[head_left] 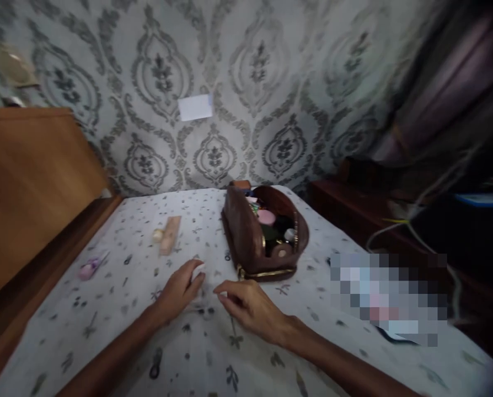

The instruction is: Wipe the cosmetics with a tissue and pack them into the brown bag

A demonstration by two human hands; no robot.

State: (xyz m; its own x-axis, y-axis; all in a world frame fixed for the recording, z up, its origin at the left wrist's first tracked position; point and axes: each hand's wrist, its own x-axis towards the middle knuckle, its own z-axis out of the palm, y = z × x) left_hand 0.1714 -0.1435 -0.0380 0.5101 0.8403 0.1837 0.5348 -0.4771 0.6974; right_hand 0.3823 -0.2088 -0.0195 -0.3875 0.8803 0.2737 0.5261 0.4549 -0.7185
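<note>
My left hand (181, 291) is closed around a small white object (197, 271), mostly covered by the fingers; its kind cannot be made out. Just to the right, my right hand (255, 310) has thumb and forefinger brought together in a pinch, and whatever may be between them is too small to name. A short gap separates the two hands, both low over the patterned white sheet (192, 353). Beyond my right hand stands a brown zip bag (242, 234), unzipped, with a pink round item (266, 217) and several other small things inside.
A slim pinkish box (171, 235) lies left of the bag, beside a small cream-coloured round item (157, 236). Farther left is a small purple item (89, 268). A blurred-out device (389, 300) lies at the right. A wooden board (35, 187) borders the left side; patterned wallpaper rises behind.
</note>
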